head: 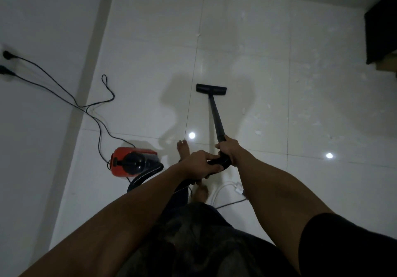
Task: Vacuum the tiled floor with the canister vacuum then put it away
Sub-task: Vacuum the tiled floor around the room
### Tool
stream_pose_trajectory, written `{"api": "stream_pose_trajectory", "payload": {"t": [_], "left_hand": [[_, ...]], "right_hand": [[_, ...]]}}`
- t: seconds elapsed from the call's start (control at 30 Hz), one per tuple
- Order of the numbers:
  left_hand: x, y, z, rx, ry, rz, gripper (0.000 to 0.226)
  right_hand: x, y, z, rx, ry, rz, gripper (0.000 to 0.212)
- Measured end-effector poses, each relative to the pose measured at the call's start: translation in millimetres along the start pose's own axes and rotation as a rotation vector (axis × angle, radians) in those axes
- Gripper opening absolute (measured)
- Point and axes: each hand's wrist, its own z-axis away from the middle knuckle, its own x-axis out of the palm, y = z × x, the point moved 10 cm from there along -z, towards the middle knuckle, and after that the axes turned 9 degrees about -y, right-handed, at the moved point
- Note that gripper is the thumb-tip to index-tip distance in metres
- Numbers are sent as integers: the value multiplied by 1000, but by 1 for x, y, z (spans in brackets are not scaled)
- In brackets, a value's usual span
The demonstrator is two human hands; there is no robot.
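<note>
a red canister vacuum (133,161) sits on the white tiled floor (268,62), close to the wall (38,126) on the person's left and just beside a bare foot (183,149). its black hose (148,174) curves from the canister's front up to the handle (217,161), where both hands meet. the left hand (198,161) is wrapped over the curved grip end, fingers curled down around it. the right hand (228,150) is closed around the base of the wand, thumb side toward the floor head. the black wand (216,116) runs forward from that grip and slightly left, ending in a flat black floor head (211,89) that rests on the tile beside a grout line.

pale scraps of debris (309,115) are scattered over the tiles to the right of the floor head, well apart from it. two ceiling-light reflections (191,135) shine on the glossy floor on either side of the wand. black power cords (86,102) trail from two plugs (7,54) on the left wall, loop across the floor and reach toward the canister. a white cable and small connector (235,187) lie on the tile below the right forearm. a dark piece of furniture (382,31) stands at the far right edge. the person's second foot (202,193) shows under the hands, partly hidden by the hose.
</note>
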Motion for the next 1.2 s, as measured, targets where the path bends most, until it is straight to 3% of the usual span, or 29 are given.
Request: {"api": "stream_pose_trajectory", "payload": {"t": [0.5,0.97,1.2], "left_hand": [[-196,51,-78,8,-18,-17,50],[-331,79,-110,-14,105,89,42],[-415,111,-154,-64,127,143,46]], "right_hand": [[-22,-194,-98,-28,11,60,67],[-31,-329,-159,-74,-1,62,52],[-50,-413,-215,-67,-7,110,68]]}}
